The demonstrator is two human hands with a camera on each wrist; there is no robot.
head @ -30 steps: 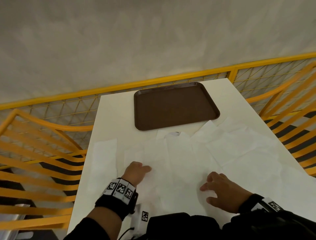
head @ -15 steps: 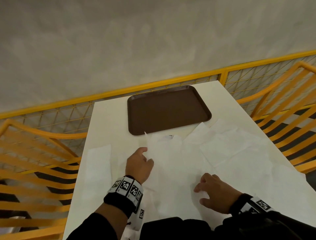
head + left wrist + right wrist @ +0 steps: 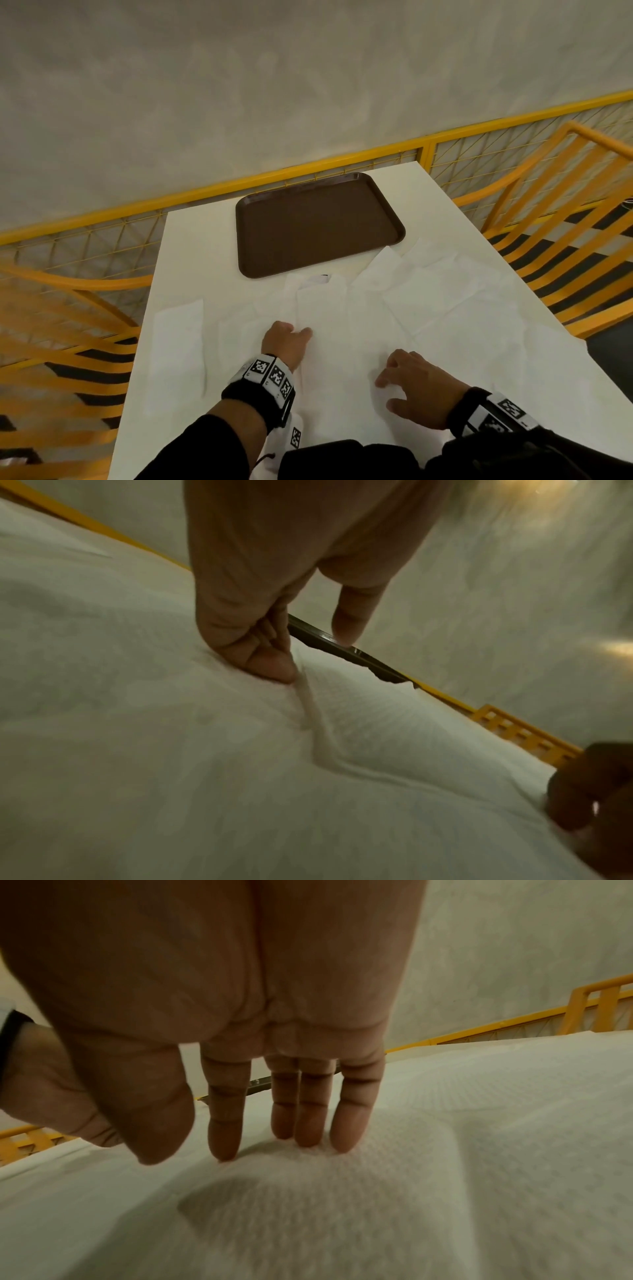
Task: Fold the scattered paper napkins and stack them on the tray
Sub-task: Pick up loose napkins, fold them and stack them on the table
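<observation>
Head view: white table (image 3: 191, 240) with a brown tray (image 3: 318, 222) at the far side, nothing on it. Unfolded white paper napkins (image 3: 428, 301) lie scattered and overlapping on the near half of the table, just short of the tray's near edge; one separate napkin (image 3: 178, 349) lies flat near the left edge. Left hand (image 3: 286, 346) rests on the napkins, fingers curled under, thumb pointing right. Right hand (image 3: 416, 385) sits on the napkin layer well apart from the left, fingers spread and bent, tips down on the paper. Both wrists wear black bands with coded markers. Yellow railing (image 3: 308, 171) and yellow chairs (image 3: 565, 212) surround the table; grey wall behind.

Left wrist view: left hand (image 3: 260, 593) pinches a raised ridge of napkin (image 3: 342, 737) between thumb and curled fingers, one finger sticking out free. Crease runs from the pinch toward the camera. Tray edge (image 3: 342, 647) shows just beyond. Dark blurry shape at lower right, cannot tell what.

Right wrist view: right hand (image 3: 240, 1015) has fingers straight and slightly apart, fingertips (image 3: 308, 1139) pressing down on the textured napkin (image 3: 445, 1191), holding nothing; thumb hangs beside. Left hand (image 3: 44, 1096) partly visible at the left edge.
</observation>
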